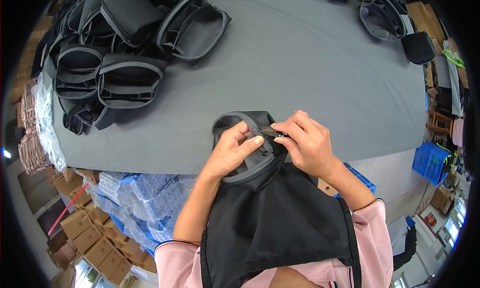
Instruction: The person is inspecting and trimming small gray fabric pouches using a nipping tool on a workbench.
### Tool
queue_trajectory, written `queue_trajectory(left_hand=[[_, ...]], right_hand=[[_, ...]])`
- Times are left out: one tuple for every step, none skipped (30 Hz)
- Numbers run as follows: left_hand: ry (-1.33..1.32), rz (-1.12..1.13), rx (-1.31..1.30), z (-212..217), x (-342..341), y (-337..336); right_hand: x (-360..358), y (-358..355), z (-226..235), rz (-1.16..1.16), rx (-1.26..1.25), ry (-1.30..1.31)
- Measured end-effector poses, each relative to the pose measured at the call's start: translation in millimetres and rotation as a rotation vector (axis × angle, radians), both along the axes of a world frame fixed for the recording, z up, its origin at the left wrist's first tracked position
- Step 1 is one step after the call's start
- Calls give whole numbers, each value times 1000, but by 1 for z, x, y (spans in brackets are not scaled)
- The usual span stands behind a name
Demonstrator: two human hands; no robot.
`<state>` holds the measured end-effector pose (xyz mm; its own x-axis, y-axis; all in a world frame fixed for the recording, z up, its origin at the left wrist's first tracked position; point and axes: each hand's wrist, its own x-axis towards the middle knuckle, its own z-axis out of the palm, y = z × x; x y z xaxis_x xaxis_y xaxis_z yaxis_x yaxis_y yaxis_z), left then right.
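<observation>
Mid-frame, left hand (pixel 232 150) clamped on grey-trimmed black bag (pixel 250 153); right hand (pixel 305 143) pinching a small dark tool (pixel 272 132) at its rim. Bag pile (pixel 120 58) upper left on table (pixel 300 73).

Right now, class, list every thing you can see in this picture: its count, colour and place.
fabric pouch in hand: one, black with grey trim, at the table's near edge
small metal tool: one, dark, at the pouch rim
pouch pile: many, black and grey, table far left
more pouches: a few, black, table far right
table: one, grey
crates: blue, on the floor to the right
cardboard boxes: several, brown, lower left
left hand: gripping the pouch rim
right hand: pinching the tool
</observation>
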<state>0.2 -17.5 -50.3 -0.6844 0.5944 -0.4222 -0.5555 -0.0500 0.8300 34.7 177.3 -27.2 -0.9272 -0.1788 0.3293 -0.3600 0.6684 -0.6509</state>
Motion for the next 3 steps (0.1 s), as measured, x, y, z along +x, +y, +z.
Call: queue_trajectory(left_hand=[[5,-14,-14,0,0,0],[10,-29,-29,-1,-1,0],[9,-30,-28,-1,-1,0]], right_hand=[[0,0,2,-4,-82,-155],[0,0,2,-9,-164,-310],[0,0,-3,-9,-494,-528]])
